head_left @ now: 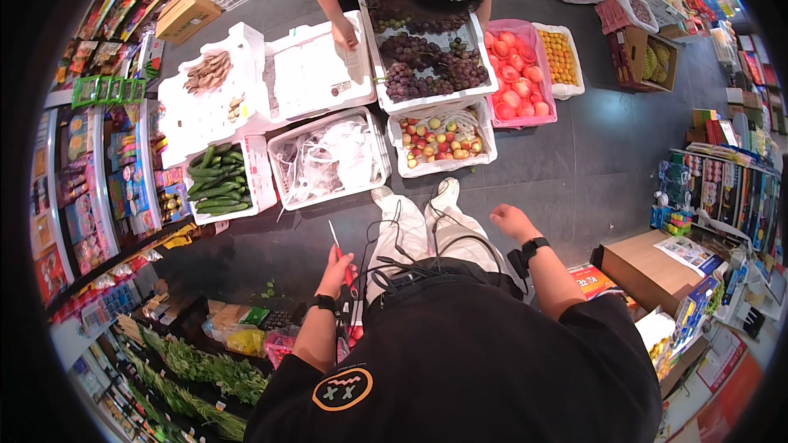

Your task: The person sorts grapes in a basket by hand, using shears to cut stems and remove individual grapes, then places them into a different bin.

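Observation:
My left hand grips a red-handled cutting tool with a narrow pale blade pointing away from me; whether it is scissors or a knife I cannot tell. My right hand hangs beside my leg with its fingers curled in, nothing visible in them. Past my feet lies a white crate of mixed plums. To its left is a white basket full of crumpled clear plastic. Behind the plums, dark grapes fill a white foam tray.
Cucumbers, ginger and peaches stand in crates on the dark tiled floor. One person's hand is at a white foam box; another person bends over the grapes. Shelves line both sides. Black cables hang at my legs.

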`<action>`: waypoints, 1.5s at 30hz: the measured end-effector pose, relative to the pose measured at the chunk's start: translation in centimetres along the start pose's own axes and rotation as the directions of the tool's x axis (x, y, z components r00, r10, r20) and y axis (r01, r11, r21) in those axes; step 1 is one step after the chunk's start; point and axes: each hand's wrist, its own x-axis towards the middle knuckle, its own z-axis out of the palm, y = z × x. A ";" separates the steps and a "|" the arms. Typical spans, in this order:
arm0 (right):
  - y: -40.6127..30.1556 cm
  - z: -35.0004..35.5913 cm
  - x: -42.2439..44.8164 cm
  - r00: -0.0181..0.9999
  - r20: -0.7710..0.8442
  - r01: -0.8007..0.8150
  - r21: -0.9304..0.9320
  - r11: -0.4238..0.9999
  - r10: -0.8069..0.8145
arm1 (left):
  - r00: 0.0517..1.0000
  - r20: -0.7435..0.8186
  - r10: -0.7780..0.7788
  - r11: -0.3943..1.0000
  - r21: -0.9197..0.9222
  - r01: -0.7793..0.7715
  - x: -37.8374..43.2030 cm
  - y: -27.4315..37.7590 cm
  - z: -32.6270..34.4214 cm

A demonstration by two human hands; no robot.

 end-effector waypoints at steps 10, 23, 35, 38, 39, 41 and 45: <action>-1.5 -0.3 5.1 0.983 -0.181 -0.073 -0.209 0.975 0.035 | 0.997 0.075 -0.015 1.000 -0.006 0.016 8.6 -1.1 -1.0; -22.1 -6.5 37.4 0.716 -0.440 0.037 -0.752 0.659 -0.542 | 0.979 -0.072 -0.191 0.938 -0.308 0.161 12.9 -8.2 -4.0; -21.3 -6.0 42.0 0.722 -0.422 -0.045 -0.820 0.571 -0.549 | 0.977 0.028 -0.212 0.945 -0.248 0.212 13.9 -10.1 1.1; -21.7 -6.2 42.0 0.712 -0.469 -0.074 -0.790 0.609 -0.523 | 0.976 -0.017 -0.219 0.953 -0.218 0.210 13.8 -8.8 1.5; -21.8 -6.4 42.0 0.725 -0.436 -0.055 -0.808 0.586 -0.533 | 0.978 -0.006 -0.209 0.951 -0.233 0.201 13.9 -8.7 1.3; -22.1 -6.9 42.0 0.751 -0.368 -0.017 -0.841 0.541 -0.549 | 0.982 0.014 -0.187 0.947 -0.262 0.184 14.3 -8.6 0.6; -21.9 -7.4 42.0 0.740 -0.359 0.027 -0.828 0.559 -0.568 | 0.980 -0.010 -0.201 0.943 -0.275 0.190 14.8 -9.1 -0.1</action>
